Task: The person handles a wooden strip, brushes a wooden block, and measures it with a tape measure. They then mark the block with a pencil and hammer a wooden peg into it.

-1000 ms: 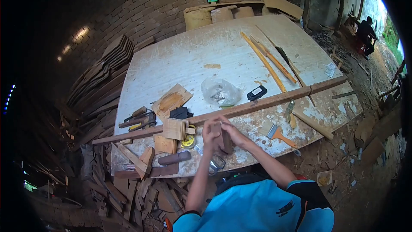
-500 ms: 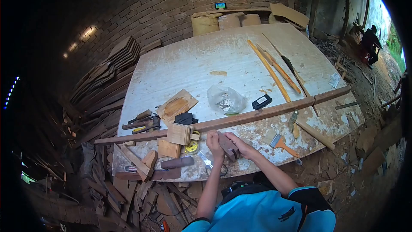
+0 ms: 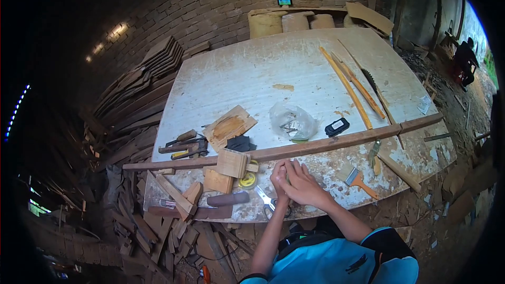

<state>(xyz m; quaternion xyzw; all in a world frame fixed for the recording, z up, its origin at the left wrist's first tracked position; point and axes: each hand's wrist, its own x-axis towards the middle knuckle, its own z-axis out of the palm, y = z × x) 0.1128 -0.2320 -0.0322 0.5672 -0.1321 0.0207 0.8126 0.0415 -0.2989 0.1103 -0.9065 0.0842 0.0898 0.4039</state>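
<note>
My left hand point(image 3: 279, 180) is closed at the front of the workbench, its fingers curled around the brown wooden block, which my hands now hide. Laid over it from the right, my right hand point(image 3: 306, 186) has its fingers stretched out and slightly apart, the palm facing down. Just left of my left wrist lie scissors point(image 3: 264, 198) with dark handles. A yellow tape roll point(image 3: 247, 180) rests beside a pale wooden block point(image 3: 233, 163). To the right of my hands is a paintbrush point(image 3: 357, 181) with an orange handle.
A long wooden bar point(image 3: 315, 147) crosses the bench point(image 3: 226, 79). Behind it are a plastic bag point(image 3: 291, 121), a black device point(image 3: 337, 127) and yellow wooden strips point(image 3: 347, 89). Chisel-like tools point(image 3: 184, 146) and a joined wood piece point(image 3: 179, 194) lie left. A person point(image 3: 466, 60) sits far right.
The brown block, visible between both hands before, is now covered. My right hand has moved left across my left hand, fingers extended. The whole view has shifted slightly.
</note>
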